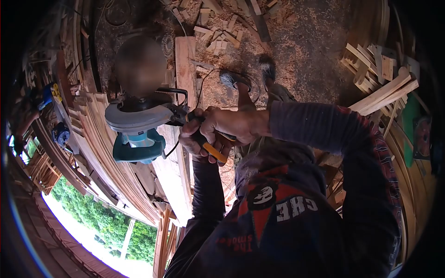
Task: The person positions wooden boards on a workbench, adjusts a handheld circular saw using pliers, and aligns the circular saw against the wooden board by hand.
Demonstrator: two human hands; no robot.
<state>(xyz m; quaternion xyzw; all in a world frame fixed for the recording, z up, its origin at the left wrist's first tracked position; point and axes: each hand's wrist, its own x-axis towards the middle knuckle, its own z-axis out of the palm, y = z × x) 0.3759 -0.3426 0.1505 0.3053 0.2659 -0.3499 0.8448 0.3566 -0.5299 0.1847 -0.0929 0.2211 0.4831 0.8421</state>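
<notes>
My left hand (191, 142) is closed around a tool with yellow-orange and black handles (215, 152); its kind is partly hidden by my fingers. Over it lies my right hand (234, 124), its fingers curled in against the left hand and the tool. What the right fingers grip is hidden. Just beyond my hands, to the left, a teal circular saw (139, 144) rests on planks with its grey guard (139, 116) toward me. A black cord runs beside the saw handle.
Long boards (116, 157) are stacked along the left. Offcuts (227, 37) and shavings litter the floor around my feet (235, 79). More timber (384, 95) is piled right. A blue-and-yellow power tool (48, 95) and another blue tool (60, 134) lie far left.
</notes>
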